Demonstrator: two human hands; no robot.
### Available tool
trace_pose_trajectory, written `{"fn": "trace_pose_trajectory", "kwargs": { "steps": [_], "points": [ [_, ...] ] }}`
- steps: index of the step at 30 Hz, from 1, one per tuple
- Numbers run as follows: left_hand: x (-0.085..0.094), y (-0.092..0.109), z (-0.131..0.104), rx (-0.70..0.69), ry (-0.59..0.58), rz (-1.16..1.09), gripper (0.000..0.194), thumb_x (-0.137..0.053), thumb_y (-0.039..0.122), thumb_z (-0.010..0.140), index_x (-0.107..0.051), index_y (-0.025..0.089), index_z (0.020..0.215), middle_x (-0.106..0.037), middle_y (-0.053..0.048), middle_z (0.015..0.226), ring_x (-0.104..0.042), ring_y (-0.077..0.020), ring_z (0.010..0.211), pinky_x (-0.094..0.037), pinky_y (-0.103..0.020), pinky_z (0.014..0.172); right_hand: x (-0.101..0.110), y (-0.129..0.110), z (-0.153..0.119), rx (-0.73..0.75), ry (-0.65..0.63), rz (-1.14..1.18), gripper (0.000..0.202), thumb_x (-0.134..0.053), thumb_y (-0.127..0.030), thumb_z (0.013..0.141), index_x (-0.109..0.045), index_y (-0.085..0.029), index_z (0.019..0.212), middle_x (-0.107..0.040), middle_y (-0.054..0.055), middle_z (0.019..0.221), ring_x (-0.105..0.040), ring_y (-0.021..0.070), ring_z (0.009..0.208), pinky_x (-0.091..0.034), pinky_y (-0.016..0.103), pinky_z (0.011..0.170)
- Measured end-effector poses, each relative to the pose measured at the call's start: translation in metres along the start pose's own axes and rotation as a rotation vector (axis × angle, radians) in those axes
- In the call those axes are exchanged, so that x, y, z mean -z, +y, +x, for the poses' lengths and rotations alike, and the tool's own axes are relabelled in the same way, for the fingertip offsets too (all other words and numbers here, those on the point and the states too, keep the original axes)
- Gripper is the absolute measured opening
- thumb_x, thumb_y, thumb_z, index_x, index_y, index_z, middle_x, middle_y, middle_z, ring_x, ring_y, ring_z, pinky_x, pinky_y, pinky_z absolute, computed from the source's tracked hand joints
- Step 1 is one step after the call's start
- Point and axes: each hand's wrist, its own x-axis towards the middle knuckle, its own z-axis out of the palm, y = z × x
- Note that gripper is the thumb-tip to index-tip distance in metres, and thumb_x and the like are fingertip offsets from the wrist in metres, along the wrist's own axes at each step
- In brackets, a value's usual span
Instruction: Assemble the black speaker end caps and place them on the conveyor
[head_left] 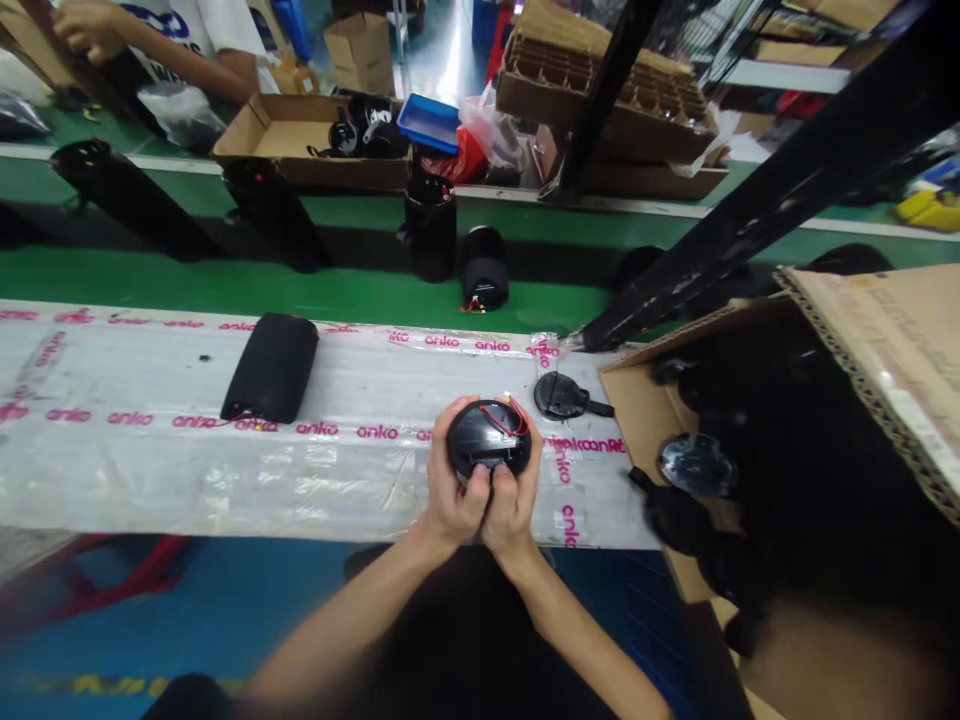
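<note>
A round black part [487,438] with red wires and a small white connector on its top is held between both hands above the bench's near half. My left hand [452,490] wraps its left side, and my right hand [519,490] wraps its right side, with both thumbs pressed on its near edge. Just right of the hands lies a flat black disc with a strap [561,396]. Farther left on the taped bench [360,385] rests a black fabric-covered cylinder [271,368], red wires at its near end.
Beyond the bench, a green conveyor [360,290] carries several black cylinders. An open carton [637,420] of black parts stands at the right, near a slanting black post [720,220]. Across the conveyor are a blue tray [429,122], cartons and a person's arm [180,65].
</note>
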Motion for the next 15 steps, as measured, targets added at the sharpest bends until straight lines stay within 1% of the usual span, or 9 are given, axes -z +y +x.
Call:
{"fn": "trace_pose_trajectory", "kwargs": {
  "steps": [2, 3, 6, 8, 10, 12, 13, 14, 15],
  "points": [
    [0.01, 0.005, 0.006, 0.031, -0.051, -0.021, 0.061, -0.061, 0.042, 0.102, -0.045, 0.024, 0.158, -0.058, -0.015, 0.153, -0.06, -0.0327, 0.141, -0.05, -0.051, 0.12, 0.003, 0.0, 0.0, -0.002, -0.018, -0.012, 0.062, -0.045, -0.034, 0.103, -0.039, -0.028, 0.164, -0.049, 0.012, 0.168, -0.055, 0.0348, 0.15, -0.047, 0.058, 0.125],
    [0.02, 0.008, 0.014, 0.068, -0.131, -0.044, 0.065, -0.067, 0.042, 0.099, -0.045, 0.025, 0.159, -0.057, -0.014, 0.155, -0.059, -0.033, 0.143, -0.048, -0.051, 0.122, 0.004, 0.0, 0.001, 0.0, -0.033, -0.005, 0.061, -0.045, -0.035, 0.103, -0.039, -0.028, 0.164, -0.048, 0.011, 0.169, -0.055, 0.0345, 0.151, -0.047, 0.058, 0.125],
    [0.05, 0.018, 0.053, 0.252, -0.521, -0.16, 0.083, -0.079, 0.044, 0.093, -0.042, 0.028, 0.165, -0.053, -0.013, 0.163, -0.053, -0.0346, 0.151, -0.042, -0.048, 0.128, 0.007, -0.003, 0.003, 0.0, -0.085, 0.036, 0.059, -0.046, -0.038, 0.107, -0.038, -0.031, 0.165, -0.049, 0.009, 0.169, -0.052, 0.0334, 0.154, -0.044, 0.058, 0.129],
    [0.061, 0.028, 0.086, 0.342, -0.7, -0.185, 0.067, -0.07, 0.044, 0.099, -0.049, 0.027, 0.161, -0.058, -0.012, 0.161, -0.055, -0.034, 0.151, -0.043, -0.047, 0.127, 0.009, -0.007, 0.005, -0.008, -0.124, 0.039, 0.059, -0.044, -0.041, 0.109, -0.036, -0.032, 0.167, -0.044, 0.008, 0.173, -0.045, 0.033, 0.16, -0.037, 0.06, 0.133],
    [0.061, 0.038, 0.113, 0.378, -0.833, -0.059, 0.053, -0.071, 0.037, 0.099, -0.061, 0.027, 0.15, -0.064, -0.01, 0.155, -0.06, -0.033, 0.144, -0.046, -0.046, 0.124, 0.015, -0.012, 0.006, -0.043, -0.166, 0.031, 0.062, -0.044, -0.042, 0.11, -0.032, -0.033, 0.17, -0.033, 0.005, 0.18, -0.031, 0.032, 0.168, -0.027, 0.06, 0.138],
    [0.053, 0.045, 0.127, 0.398, -0.901, 0.022, 0.042, -0.07, 0.031, 0.098, -0.068, 0.026, 0.139, -0.072, -0.007, 0.143, -0.066, -0.0308, 0.134, -0.049, -0.044, 0.118, 0.025, -0.017, 0.008, -0.107, -0.234, 0.055, 0.069, -0.051, -0.042, 0.109, -0.026, -0.036, 0.173, -0.022, 0.001, 0.185, -0.019, 0.03, 0.172, -0.018, 0.059, 0.141],
    [0.049, 0.048, 0.128, 0.409, -0.903, 0.015, 0.038, -0.069, 0.029, 0.098, -0.07, 0.025, 0.135, -0.075, -0.007, 0.137, -0.069, -0.0295, 0.129, -0.05, -0.043, 0.116, 0.032, -0.019, 0.012, -0.131, -0.258, 0.093, 0.073, -0.056, -0.043, 0.107, -0.025, -0.037, 0.173, -0.021, 0.0, 0.185, -0.018, 0.0297, 0.172, -0.018, 0.058, 0.141],
    [0.045, 0.048, 0.128, 0.421, -0.881, -0.013, 0.035, -0.068, 0.028, 0.098, -0.071, 0.024, 0.132, -0.076, -0.006, 0.133, -0.07, -0.0284, 0.125, -0.051, -0.042, 0.114, 0.039, -0.021, 0.017, -0.141, -0.256, 0.14, 0.073, -0.059, -0.045, 0.105, -0.03, -0.037, 0.171, -0.025, 0.001, 0.184, -0.022, 0.0301, 0.171, -0.022, 0.057, 0.14],
    [0.042, 0.048, 0.125, 0.432, -0.844, -0.043, 0.033, -0.068, 0.028, 0.097, -0.072, 0.023, 0.13, -0.077, -0.006, 0.13, -0.071, -0.0276, 0.123, -0.052, -0.041, 0.113, 0.046, -0.023, 0.024, -0.143, -0.225, 0.179, 0.067, -0.061, -0.047, 0.103, -0.04, -0.035, 0.166, -0.036, 0.003, 0.179, -0.032, 0.0308, 0.167, -0.03, 0.056, 0.137]
  ]
}}
